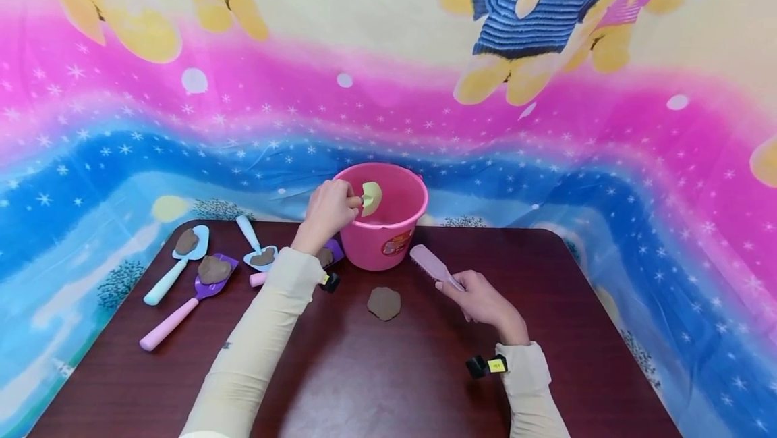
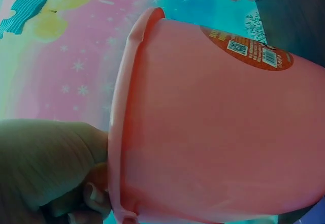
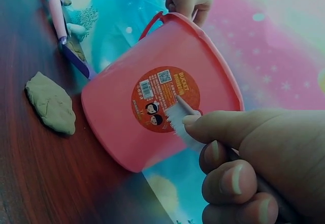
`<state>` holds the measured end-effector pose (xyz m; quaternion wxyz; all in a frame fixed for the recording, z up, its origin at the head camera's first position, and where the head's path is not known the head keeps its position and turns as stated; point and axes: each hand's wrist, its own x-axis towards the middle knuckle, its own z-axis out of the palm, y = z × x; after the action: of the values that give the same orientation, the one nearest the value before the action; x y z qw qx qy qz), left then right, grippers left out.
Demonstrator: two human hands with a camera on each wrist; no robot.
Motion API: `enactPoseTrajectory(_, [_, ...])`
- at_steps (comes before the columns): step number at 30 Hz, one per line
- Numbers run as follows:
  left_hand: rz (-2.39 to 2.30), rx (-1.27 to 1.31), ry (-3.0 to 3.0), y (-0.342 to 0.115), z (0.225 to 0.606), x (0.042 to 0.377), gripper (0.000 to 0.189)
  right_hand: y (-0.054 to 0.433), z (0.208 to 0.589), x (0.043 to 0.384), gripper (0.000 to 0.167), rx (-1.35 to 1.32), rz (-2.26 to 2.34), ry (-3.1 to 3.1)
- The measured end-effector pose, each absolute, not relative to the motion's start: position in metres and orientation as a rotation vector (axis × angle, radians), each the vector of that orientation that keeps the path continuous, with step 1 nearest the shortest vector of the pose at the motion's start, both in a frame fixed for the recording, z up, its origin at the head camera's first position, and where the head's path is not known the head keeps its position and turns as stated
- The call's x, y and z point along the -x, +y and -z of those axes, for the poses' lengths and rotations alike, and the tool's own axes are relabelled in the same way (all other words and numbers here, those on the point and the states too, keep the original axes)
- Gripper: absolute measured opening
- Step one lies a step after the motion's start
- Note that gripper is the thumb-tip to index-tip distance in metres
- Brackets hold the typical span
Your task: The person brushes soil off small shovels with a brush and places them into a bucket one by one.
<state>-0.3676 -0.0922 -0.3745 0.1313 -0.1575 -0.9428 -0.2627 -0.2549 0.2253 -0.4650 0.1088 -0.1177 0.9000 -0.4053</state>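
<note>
From where I stand, a round pink plastic bucket [image 1: 376,249] anchors the glossy dark-red, wood-grained tabletop [image 1: 376,384]. At its near-left rim, the left hand [image 1: 328,207] pinches a pale-green tool [image 1: 372,199] with a rounded head, seemingly to aim that head into the bucket's mouth. Just right of the bucket, the right hand [image 1: 482,299] grips a pale-pink brush [image 1: 427,262] by the handle, leaving the white-bristled end free. In front of the bucket lies a flat brown clay-like lump [image 1: 384,304]; to its left, blue and purple-bladed shovels [image 1: 170,324] lie flat, probably so their similar lumps [image 1: 214,270] don't slide off.
</note>
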Motion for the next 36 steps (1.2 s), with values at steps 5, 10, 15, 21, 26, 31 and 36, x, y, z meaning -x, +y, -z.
enactPoseTrajectory(5, [0.698, 0.44, -2.781, -0.089, 0.372, 0.371, 0.02, 0.225, 0.466, 0.255, 0.037, 0.345, 1.183, 2.636])
enactPoseTrajectory(10, [0.626, 0.464, -2.812, -0.087, 0.368, 0.373, 0.04, 0.225, 0.467, 0.256, 0.037, 0.338, 1.175, 2.645])
enactPoseTrajectory(15, [0.597, 0.535, -2.852, -0.084, 0.368, 0.38, 0.034, 0.226, 0.468, 0.256, 0.035, 0.342, 1.177, 2.636])
enactPoseTrajectory(21, [0.596, 0.539, -2.868, -0.082, 0.373, 0.387, 0.024, 0.226, 0.47, 0.256, 0.037, 0.347, 1.174, 2.635])
enactPoseTrajectory(26, [0.603, 0.524, -2.872, -0.082, 0.376, 0.39, 0.042, 0.226, 0.472, 0.257, 0.037, 0.34, 1.172, 2.632])
enactPoseTrajectory(31, [0.607, 0.512, -2.87, -0.082, 0.376, 0.391, 0.049, 0.225, 0.472, 0.257, 0.038, 0.353, 1.176, 2.616])
enactPoseTrajectory(36, [0.622, 0.515, -2.868, -0.082, 0.377, 0.39, 0.04, 0.225, 0.472, 0.258, 0.035, 0.352, 1.173, 2.621])
